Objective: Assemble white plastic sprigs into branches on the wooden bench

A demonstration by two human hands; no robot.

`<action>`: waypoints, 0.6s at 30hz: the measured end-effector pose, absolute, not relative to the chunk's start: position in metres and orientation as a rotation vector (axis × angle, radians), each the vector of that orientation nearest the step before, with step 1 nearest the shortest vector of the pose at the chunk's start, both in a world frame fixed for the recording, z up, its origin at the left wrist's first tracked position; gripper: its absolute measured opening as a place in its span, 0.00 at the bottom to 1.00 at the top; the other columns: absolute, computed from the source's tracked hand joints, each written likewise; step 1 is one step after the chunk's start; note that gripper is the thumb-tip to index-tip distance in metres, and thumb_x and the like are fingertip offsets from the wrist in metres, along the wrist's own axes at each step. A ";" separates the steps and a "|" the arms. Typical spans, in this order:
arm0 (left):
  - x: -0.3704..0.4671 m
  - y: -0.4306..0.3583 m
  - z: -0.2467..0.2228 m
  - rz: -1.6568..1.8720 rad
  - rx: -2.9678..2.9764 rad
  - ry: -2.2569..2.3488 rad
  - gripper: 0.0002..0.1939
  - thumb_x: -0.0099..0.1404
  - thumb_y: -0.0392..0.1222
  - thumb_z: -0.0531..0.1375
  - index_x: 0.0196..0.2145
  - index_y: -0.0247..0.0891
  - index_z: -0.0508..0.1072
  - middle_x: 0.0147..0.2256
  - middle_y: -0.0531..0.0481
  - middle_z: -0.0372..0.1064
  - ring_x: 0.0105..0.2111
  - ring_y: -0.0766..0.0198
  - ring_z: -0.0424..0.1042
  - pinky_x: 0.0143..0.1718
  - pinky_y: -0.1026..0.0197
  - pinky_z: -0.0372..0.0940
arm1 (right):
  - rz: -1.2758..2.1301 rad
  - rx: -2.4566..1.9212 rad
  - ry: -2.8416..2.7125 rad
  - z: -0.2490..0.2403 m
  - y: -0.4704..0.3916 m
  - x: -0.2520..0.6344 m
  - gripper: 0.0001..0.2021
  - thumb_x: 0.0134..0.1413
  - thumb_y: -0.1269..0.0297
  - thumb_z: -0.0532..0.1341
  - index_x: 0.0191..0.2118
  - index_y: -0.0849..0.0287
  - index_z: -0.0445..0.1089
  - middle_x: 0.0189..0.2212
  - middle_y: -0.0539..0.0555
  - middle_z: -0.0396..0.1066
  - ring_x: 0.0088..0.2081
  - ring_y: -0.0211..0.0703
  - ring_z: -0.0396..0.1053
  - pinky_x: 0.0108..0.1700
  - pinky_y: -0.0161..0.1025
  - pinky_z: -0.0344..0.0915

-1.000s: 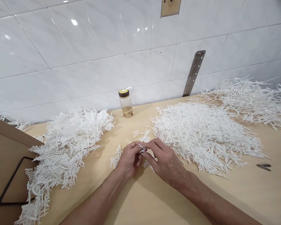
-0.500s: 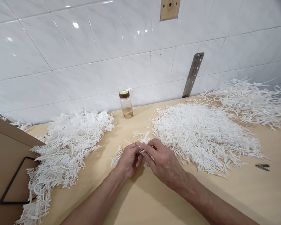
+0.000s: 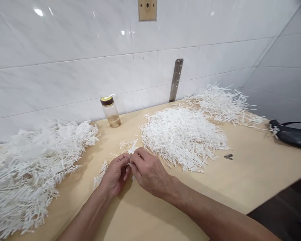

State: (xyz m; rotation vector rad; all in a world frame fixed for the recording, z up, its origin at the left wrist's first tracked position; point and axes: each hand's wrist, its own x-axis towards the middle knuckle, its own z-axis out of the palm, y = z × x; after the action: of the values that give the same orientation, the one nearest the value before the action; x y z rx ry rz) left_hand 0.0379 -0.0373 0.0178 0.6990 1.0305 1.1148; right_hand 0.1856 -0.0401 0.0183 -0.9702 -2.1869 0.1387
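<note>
My left hand point(image 3: 116, 174) and my right hand point(image 3: 148, 169) meet fingertip to fingertip over the table, both closed in a pinch. A bit of white plastic sprig shows between them, mostly hidden by the fingers. Just beyond the fingertips lies a small loose white branched piece point(image 3: 131, 147). Another small white sprig point(image 3: 100, 174) lies left of my left hand. To the right of my right hand spreads a heap of short white sprigs point(image 3: 183, 137). A larger fluffy white heap point(image 3: 35, 167) covers the table's left side.
A bottle point(image 3: 112, 113) with brownish liquid stands by the tiled wall. Long white branched strands point(image 3: 220, 103) are piled at the back right, near a black bag point(image 3: 293, 134). Small dark slivers point(image 3: 228, 156) lie on the table point(image 3: 253, 167). A metal bracket point(image 3: 176, 80) leans at the wall.
The view has turned to the right, so everything sits farther left, and the black bag and the table's right edge now show. My hands stay pinched together at the same place.
</note>
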 end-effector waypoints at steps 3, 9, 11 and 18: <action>0.038 -0.037 0.017 1.109 0.702 1.041 0.14 0.49 0.42 0.70 0.24 0.35 0.69 0.16 0.59 0.59 0.13 0.76 0.52 0.14 0.73 0.49 | 0.135 -0.998 -2.232 0.018 -0.041 0.186 0.08 0.64 0.73 0.52 0.42 0.61 0.68 0.35 0.56 0.66 0.34 0.41 0.64 0.32 0.36 0.63; 0.035 -0.035 0.016 1.062 0.718 1.111 0.14 0.51 0.43 0.68 0.21 0.36 0.67 0.14 0.60 0.54 0.12 0.76 0.48 0.12 0.73 0.45 | 0.105 -1.039 -2.284 0.020 -0.041 0.189 0.10 0.64 0.72 0.53 0.48 0.61 0.67 0.38 0.56 0.66 0.36 0.41 0.65 0.33 0.37 0.62; 0.035 -0.034 0.016 1.053 0.728 1.134 0.15 0.51 0.44 0.69 0.21 0.36 0.67 0.13 0.60 0.53 0.12 0.76 0.47 0.11 0.73 0.44 | 0.081 -1.049 -2.296 0.023 -0.042 0.191 0.09 0.64 0.70 0.54 0.48 0.61 0.67 0.38 0.56 0.66 0.36 0.42 0.65 0.32 0.37 0.62; 0.038 -0.035 0.019 1.041 0.754 1.171 0.19 0.48 0.47 0.71 0.19 0.36 0.65 0.12 0.59 0.53 0.12 0.76 0.47 0.11 0.73 0.45 | -0.012 -1.080 -2.337 0.026 -0.042 0.192 0.07 0.63 0.70 0.55 0.46 0.61 0.66 0.37 0.56 0.66 0.34 0.42 0.64 0.30 0.37 0.61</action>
State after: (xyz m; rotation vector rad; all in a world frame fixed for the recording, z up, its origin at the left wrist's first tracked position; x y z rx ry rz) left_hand 0.0380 -0.0351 0.0191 0.7536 1.1713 1.0410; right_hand 0.1925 -0.0415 0.0260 -1.0799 -2.3373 -0.0119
